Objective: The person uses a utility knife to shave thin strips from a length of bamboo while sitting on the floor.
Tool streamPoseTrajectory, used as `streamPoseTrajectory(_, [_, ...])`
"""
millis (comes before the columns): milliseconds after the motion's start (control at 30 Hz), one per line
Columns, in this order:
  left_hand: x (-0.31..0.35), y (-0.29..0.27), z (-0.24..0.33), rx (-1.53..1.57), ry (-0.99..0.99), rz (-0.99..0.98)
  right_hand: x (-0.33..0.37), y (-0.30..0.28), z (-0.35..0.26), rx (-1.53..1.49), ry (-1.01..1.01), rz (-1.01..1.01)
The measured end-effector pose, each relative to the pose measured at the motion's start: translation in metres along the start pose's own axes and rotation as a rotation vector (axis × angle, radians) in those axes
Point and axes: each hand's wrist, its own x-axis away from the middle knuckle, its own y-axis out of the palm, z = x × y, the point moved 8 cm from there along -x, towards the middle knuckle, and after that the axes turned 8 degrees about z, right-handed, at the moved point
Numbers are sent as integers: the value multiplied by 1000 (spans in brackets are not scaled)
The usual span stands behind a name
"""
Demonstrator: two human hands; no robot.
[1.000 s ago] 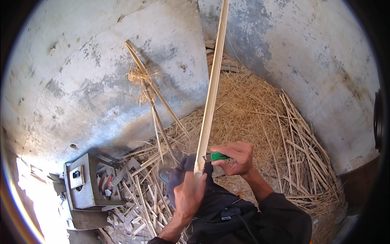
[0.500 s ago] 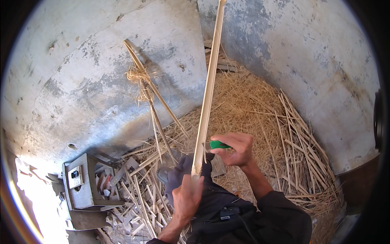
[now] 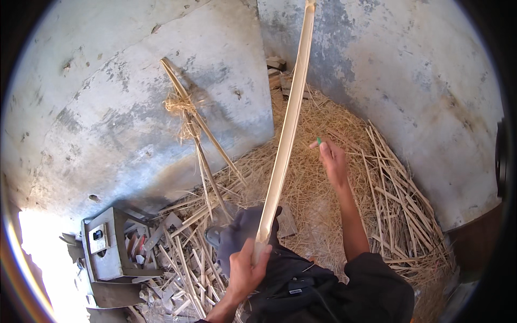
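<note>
A long pale strip of split bamboo (image 3: 291, 116), with a shallow hollow along its inner face, rises from my lap past the top of the view. Its near end is gripped in my left hand (image 3: 246, 272), thumb along its side. To the right of the strip and apart from it, my right hand (image 3: 334, 164) is closed on a green-handled knife (image 3: 319, 141). Only a bit of the green handle shows beyond the fingers; the blade cannot be made out here.
Shavings (image 3: 323, 126) cover the floor ahead, with a pile of thin sticks (image 3: 401, 199) on the right. Two tied poles (image 3: 202, 126) lean on the worn wall (image 3: 124, 107). A wooden stool-like frame (image 3: 105, 247) stands at left among offcuts (image 3: 188, 269).
My right hand with the knife has moved up and away from the bamboo, its arm now stretched forward. The strip's far end has swung right; my left hand keeps its hold.
</note>
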Motion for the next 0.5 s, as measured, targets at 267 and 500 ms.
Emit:
streamPoseTrajectory(267, [-20,9,5,315,-71,-39,67,46,-24,-399,-36,-240])
streamPoseTrajectory(500, [-32,16,12,586,-107,-166,95,58,-76,-92,-278,-409])
